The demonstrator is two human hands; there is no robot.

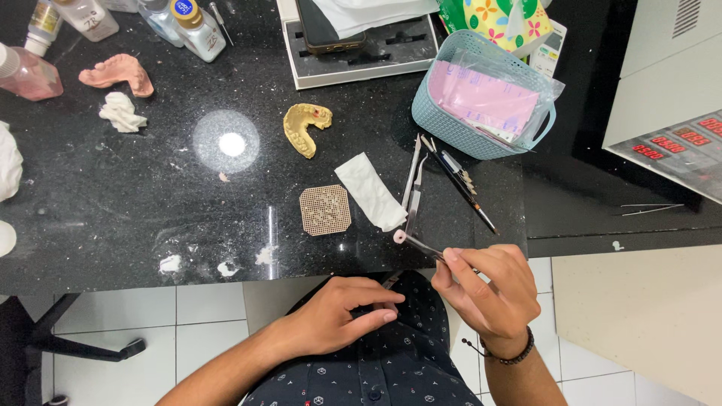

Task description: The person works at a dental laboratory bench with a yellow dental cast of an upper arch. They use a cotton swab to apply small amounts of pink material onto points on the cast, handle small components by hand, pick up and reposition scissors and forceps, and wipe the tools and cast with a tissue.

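1. Surface [113, 195]: black speckled; blue basket [440, 124] at back right.
2. Left hand [338, 316]: over lap, fingers curled narrow, contents unclear.
3. Right hand [485, 289]: fingers pinch thin tool [423, 246].
4. Small pale tooth piece [400, 237] on tool tip, at surface front edge, near honeycomb tray [325, 210].

Our left hand [342, 316] low over lap, palm down, forearm bare, coming in from lower left; fingers extended and pressed together toward right, thumb tucked beneath, pinch loosely closed. Our right hand [485, 289] higher and just to right, wrist bent, beaded band at wrist; thumb and forefinger in tight pinch grip, remaining fingers curled under. Hands near each other, not touching.
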